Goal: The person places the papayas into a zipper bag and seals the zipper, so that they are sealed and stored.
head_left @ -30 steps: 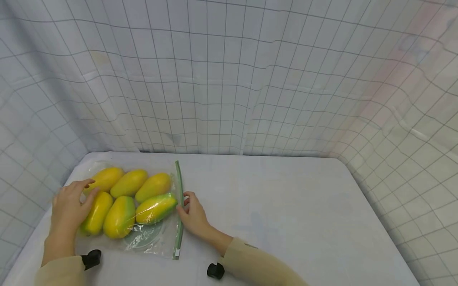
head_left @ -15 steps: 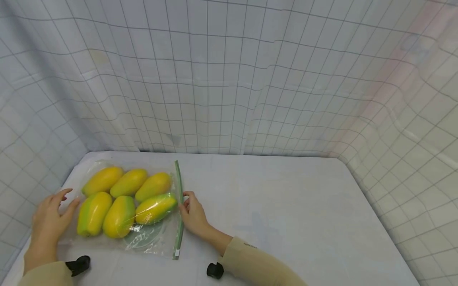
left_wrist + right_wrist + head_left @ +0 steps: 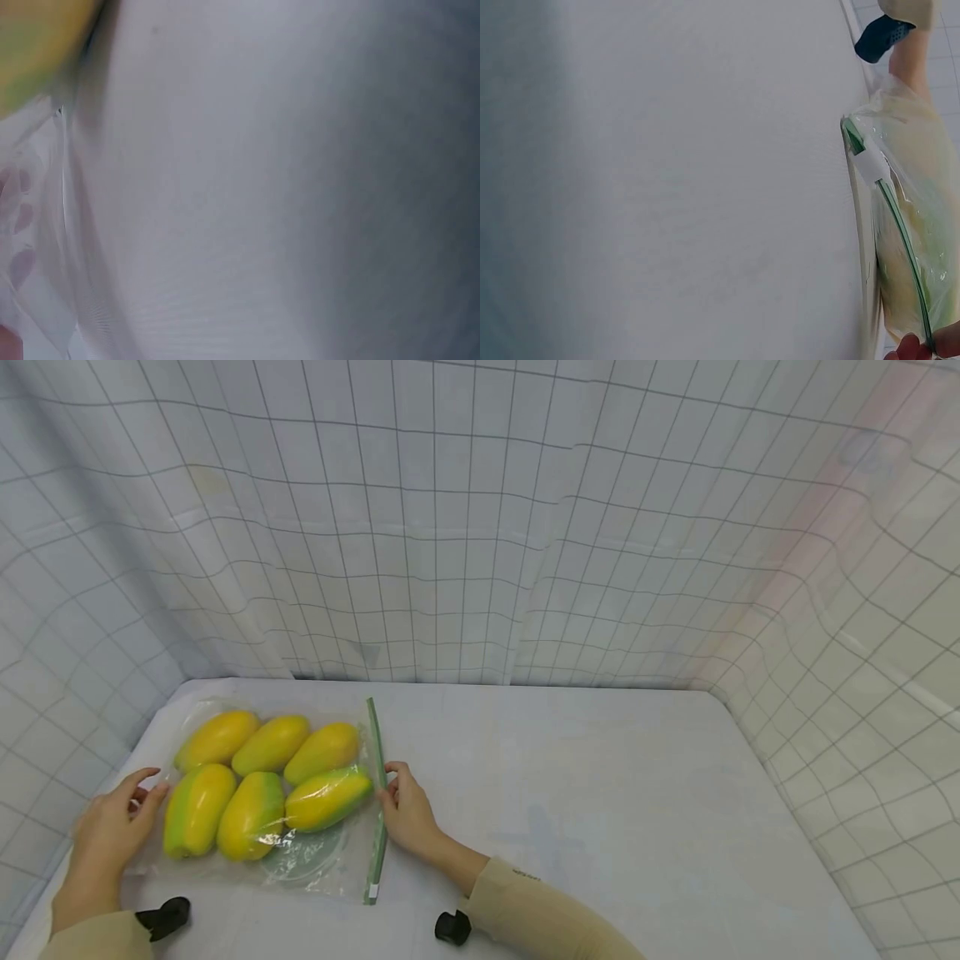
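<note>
A clear zip bag (image 3: 341,878) lies flat at the left of the table, its green zip strip (image 3: 377,852) facing right. Several yellow-green, mango-like fruits (image 3: 251,817) sit inside in two rows. At the bag's left edge, my left hand (image 3: 112,827) pinches the plastic; through the film (image 3: 52,247) its fingertips show in the left wrist view. My right hand (image 3: 411,817) grips the zip strip near its middle between thumb and fingers. In the right wrist view, its fingers (image 3: 909,348) are at the strip's lower end.
Under the bag is a white-covered table (image 3: 600,793), reaching far to the right. White grid-patterned curtains (image 3: 480,527) enclose its back and sides. A black wrist-worn device (image 3: 168,917) is by the left sleeve, another black device (image 3: 452,928) by the right.
My left hand has moved left off the fruits to the bag's edge, and its fingers have drawn together. The lower-left fruit has turned slightly. My right hand stays at the strip.
</note>
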A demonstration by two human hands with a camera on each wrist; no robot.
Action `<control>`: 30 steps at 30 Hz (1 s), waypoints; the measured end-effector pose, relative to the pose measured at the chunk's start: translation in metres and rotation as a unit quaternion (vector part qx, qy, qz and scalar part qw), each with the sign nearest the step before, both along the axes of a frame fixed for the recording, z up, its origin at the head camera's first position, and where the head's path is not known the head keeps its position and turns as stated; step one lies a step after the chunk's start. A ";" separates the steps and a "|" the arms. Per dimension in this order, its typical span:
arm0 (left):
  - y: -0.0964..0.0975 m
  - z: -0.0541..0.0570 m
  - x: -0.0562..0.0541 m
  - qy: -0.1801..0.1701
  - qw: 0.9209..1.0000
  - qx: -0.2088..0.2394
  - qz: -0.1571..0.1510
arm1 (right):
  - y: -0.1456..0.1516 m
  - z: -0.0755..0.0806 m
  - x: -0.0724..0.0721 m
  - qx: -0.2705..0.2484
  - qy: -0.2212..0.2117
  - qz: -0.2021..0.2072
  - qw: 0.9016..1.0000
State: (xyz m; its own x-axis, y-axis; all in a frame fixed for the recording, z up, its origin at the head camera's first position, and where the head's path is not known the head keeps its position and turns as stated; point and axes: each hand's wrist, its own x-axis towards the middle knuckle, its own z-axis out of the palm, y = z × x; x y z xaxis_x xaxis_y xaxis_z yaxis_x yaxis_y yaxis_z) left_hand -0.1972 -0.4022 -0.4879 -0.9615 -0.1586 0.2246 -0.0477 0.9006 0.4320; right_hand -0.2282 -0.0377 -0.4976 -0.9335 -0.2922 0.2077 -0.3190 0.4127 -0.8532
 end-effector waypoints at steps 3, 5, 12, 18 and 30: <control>0.003 -0.003 0.002 0.016 1.000 0.004 -0.002 | 0.002 -0.002 0.001 0.004 0.008 -0.001 1.000; 0.006 -0.003 0.003 0.023 1.000 0.008 0.001 | 0.004 -0.002 0.001 0.005 0.008 0.000 1.000; 0.017 -0.004 0.009 0.024 0.999 0.028 0.011 | 0.014 -0.006 0.003 0.002 0.001 0.005 1.000; 0.026 -0.004 0.013 0.044 0.997 0.070 -0.004 | 0.031 -0.008 0.005 -0.015 -0.019 0.008 1.000; 0.058 -0.003 0.018 0.026 0.988 0.147 -0.049 | 0.081 -0.007 0.003 -0.042 -0.063 0.000 0.997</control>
State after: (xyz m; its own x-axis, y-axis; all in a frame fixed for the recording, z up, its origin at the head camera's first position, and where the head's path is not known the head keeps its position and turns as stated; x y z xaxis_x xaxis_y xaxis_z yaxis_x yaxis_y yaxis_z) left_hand -0.1789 -0.3444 -0.4912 -0.9636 -0.1321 0.2326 0.0622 0.7350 0.6752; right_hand -0.2254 0.0429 -0.5047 -0.9538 -0.2785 0.1128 -0.2075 0.3388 -0.9177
